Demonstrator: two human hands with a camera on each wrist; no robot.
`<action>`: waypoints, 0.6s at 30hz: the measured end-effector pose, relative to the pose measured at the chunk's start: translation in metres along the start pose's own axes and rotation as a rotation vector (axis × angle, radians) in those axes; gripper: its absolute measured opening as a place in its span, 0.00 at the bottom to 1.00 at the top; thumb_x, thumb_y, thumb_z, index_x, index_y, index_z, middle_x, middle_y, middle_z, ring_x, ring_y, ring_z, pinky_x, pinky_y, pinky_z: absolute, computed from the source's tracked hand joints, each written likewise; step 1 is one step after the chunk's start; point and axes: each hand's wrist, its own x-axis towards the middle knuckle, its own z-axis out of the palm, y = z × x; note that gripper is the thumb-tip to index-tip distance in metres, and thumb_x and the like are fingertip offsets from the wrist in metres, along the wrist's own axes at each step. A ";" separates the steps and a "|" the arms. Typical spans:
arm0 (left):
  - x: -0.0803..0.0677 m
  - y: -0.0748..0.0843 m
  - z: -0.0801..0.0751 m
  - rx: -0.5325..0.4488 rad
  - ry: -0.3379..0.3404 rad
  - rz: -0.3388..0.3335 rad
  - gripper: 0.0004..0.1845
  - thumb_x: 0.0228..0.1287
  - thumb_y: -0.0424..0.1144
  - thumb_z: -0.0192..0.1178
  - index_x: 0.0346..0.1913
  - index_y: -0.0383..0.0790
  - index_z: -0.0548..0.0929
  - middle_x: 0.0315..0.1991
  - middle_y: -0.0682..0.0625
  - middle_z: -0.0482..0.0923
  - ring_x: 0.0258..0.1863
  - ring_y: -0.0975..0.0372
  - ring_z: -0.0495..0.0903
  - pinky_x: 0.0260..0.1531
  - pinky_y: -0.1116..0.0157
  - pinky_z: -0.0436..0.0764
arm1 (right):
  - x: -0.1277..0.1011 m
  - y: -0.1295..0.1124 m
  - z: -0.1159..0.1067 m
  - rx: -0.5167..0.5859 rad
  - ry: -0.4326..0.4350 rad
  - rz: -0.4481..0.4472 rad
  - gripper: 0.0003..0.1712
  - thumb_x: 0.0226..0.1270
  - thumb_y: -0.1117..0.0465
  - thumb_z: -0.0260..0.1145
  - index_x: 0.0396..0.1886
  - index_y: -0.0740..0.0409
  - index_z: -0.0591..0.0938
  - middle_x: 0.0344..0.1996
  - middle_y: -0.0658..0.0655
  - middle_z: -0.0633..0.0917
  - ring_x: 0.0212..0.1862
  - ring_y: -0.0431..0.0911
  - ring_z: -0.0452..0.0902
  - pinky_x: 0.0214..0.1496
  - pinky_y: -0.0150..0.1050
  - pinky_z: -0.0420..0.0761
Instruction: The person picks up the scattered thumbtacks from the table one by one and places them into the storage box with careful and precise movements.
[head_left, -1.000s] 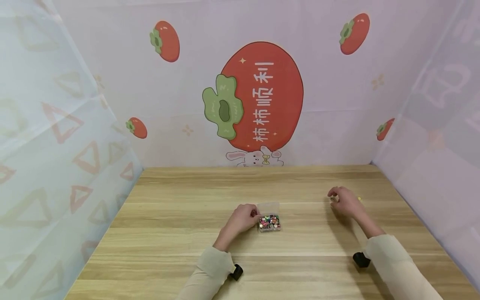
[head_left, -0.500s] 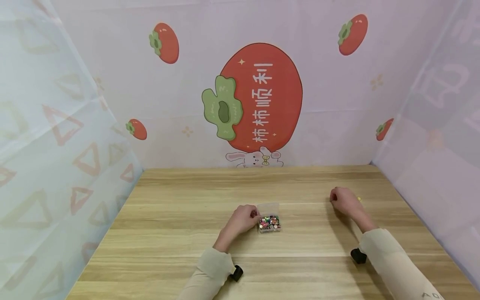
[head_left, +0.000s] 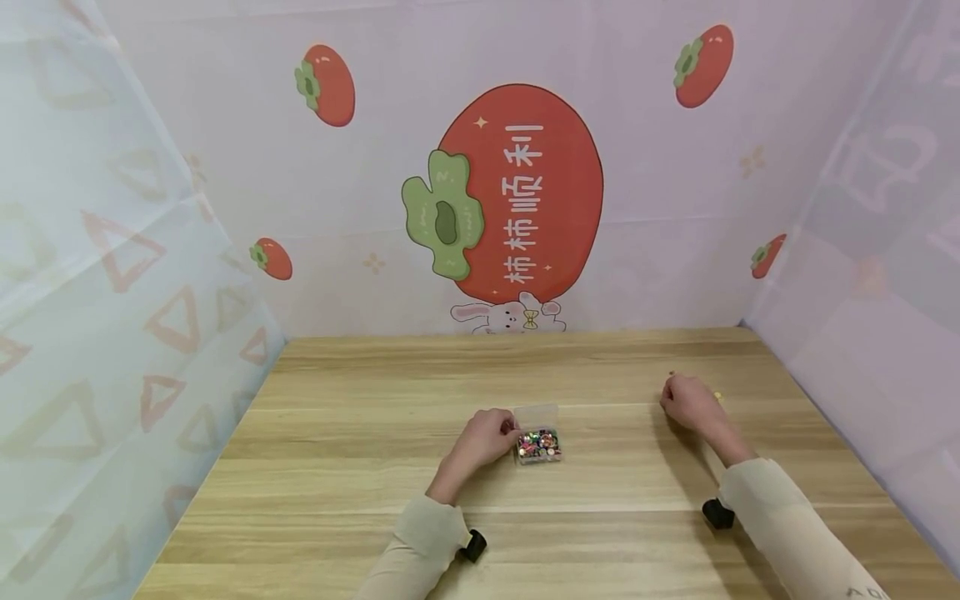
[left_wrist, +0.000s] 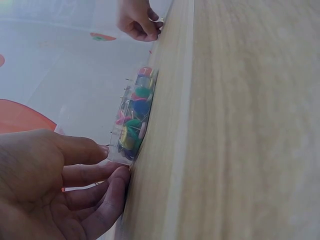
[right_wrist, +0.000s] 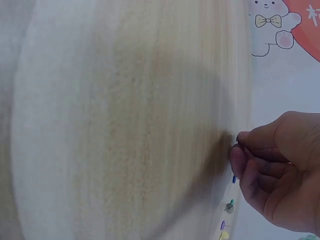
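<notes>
A small clear plastic box (head_left: 539, 446) of colourful thumbtacks stands on the table with its lid raised. My left hand (head_left: 483, 437) holds the box by its left end; in the left wrist view the thumb touches the corner of the box (left_wrist: 135, 117) and the other fingers are bent beside it. Far to the right, my right hand (head_left: 692, 402) is low at the tabletop. In the right wrist view its thumb and forefinger pinch a small dark thumbtack (right_wrist: 238, 139), mostly hidden by the fingertips. Loose thumbtacks (right_wrist: 229, 207) lie in a line beside that hand.
The wooden table (head_left: 375, 375) meets a printed back wall cloth (head_left: 652, 275) at its far edge. Cloth walls also stand on the left and right. A yellow thumbtack (head_left: 717, 395) lies just right of the right hand.
My right hand has turned, and its fingers, spread apart a second ago, are now drawn together low at the table. My left hand and the box have stayed in place.
</notes>
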 end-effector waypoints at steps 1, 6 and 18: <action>0.000 0.000 0.000 0.003 0.001 0.003 0.07 0.69 0.40 0.62 0.33 0.43 0.84 0.28 0.52 0.83 0.25 0.67 0.73 0.29 0.69 0.74 | 0.000 -0.001 0.000 0.002 -0.001 -0.002 0.13 0.62 0.71 0.59 0.17 0.59 0.75 0.16 0.52 0.75 0.21 0.43 0.67 0.26 0.36 0.66; 0.001 0.000 -0.001 0.001 0.003 0.013 0.07 0.69 0.38 0.60 0.33 0.42 0.84 0.28 0.52 0.83 0.25 0.66 0.73 0.28 0.68 0.73 | -0.002 -0.008 0.001 0.024 0.014 -0.018 0.10 0.60 0.71 0.58 0.20 0.61 0.76 0.16 0.52 0.75 0.22 0.44 0.67 0.27 0.38 0.67; 0.000 0.002 -0.002 -0.018 -0.007 0.003 0.09 0.70 0.38 0.60 0.30 0.41 0.82 0.24 0.54 0.77 0.21 0.66 0.68 0.25 0.69 0.68 | -0.013 -0.049 0.004 0.122 0.046 -0.106 0.06 0.58 0.75 0.58 0.27 0.65 0.80 0.22 0.55 0.80 0.26 0.44 0.69 0.31 0.38 0.72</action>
